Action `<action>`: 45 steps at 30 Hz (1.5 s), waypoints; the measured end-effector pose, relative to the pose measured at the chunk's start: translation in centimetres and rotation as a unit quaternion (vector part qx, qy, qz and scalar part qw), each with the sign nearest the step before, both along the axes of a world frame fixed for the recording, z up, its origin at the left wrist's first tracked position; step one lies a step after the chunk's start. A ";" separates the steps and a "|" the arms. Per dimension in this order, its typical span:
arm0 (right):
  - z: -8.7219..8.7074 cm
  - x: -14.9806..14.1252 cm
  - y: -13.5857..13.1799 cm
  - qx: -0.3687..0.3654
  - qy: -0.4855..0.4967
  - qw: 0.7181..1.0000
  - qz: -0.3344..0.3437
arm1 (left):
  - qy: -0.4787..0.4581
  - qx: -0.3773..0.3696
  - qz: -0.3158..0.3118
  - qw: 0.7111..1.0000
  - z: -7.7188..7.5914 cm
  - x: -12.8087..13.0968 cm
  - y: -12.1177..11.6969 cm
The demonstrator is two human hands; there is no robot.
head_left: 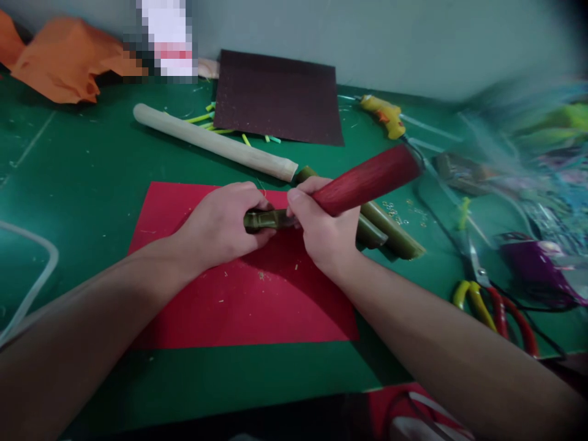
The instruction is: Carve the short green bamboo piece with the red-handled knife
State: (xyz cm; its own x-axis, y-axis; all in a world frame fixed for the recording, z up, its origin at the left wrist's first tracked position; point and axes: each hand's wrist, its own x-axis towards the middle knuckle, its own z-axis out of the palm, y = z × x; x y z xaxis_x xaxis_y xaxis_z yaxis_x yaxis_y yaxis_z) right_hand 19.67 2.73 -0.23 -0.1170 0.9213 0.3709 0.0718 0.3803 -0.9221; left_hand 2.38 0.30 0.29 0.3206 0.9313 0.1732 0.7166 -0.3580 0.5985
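Head view. Short green bamboo-like tube [261, 220]: over red rectangular paper sheet [257, 318] on green-topped bench [193, 380]; long axis roughly level, left to right. Left hand [220, 217]: fingers curled closed around tube. Right hand [328, 233]: fingers closed on thick red-handled tool [367, 180], handle slanting up-right, working end by tube's right end, partly hidden.

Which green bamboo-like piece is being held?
The dark-green bamboo-like piece gripped by the left hand; the other green pieces lie on the green table to its right.
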 end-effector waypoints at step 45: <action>-0.3 0.1 0.1 0.018 0.009 1.000 0.006 | 0.000 0.019 -0.019 1.000 -0.1 -0.3 0.1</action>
State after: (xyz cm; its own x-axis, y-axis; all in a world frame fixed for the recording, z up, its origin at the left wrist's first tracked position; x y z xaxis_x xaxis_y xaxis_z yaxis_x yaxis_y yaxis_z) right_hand 19.73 2.82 -0.55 -0.1210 0.9060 0.4056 0.0509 0.4138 -0.9090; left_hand 2.09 0.44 0.18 0.3561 0.9109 0.2086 0.7022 -0.4081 0.5834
